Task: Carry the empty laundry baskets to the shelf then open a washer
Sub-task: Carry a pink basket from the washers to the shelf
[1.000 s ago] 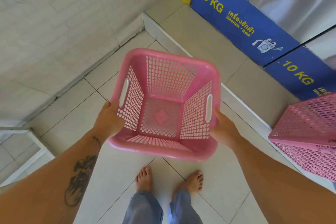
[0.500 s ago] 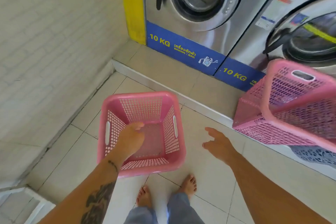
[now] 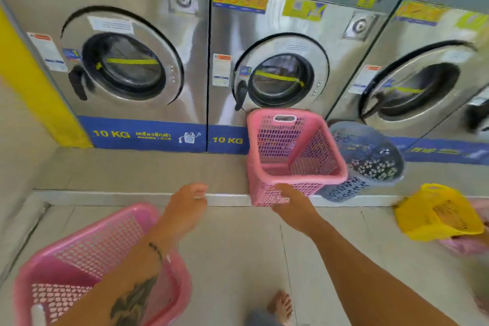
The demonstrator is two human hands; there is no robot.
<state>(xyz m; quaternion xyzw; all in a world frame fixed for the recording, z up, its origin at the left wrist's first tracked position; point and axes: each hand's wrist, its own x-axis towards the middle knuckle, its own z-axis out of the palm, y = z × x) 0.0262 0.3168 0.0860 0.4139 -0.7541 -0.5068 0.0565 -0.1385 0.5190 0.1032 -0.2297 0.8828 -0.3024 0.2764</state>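
Observation:
An empty pink basket (image 3: 79, 254) sits on the floor at the lower left, partly under my left forearm. My left hand (image 3: 185, 209) hovers beyond it, fingers apart and holding nothing. A second pink basket (image 3: 293, 151) leans tilted on the step in front of the middle washer (image 3: 277, 79). My right hand (image 3: 291, 206) touches its near lower edge; motion blur hides whether the fingers grip it. The left washer (image 3: 124, 66) and the right washer (image 3: 418, 92) have their doors closed, as does the middle one.
A grey basket (image 3: 370, 164) lies tilted behind the pink one. A yellow basket (image 3: 436, 214) rests on something pink at the right edge. A raised step (image 3: 119, 172) runs along the washers. A yellow pillar (image 3: 29, 82) and a tiled wall close the left side.
I let go of the first pink basket, which now stands on the floor. My view rose to the washers, and my right hand reached forward to the tilted pink basket.

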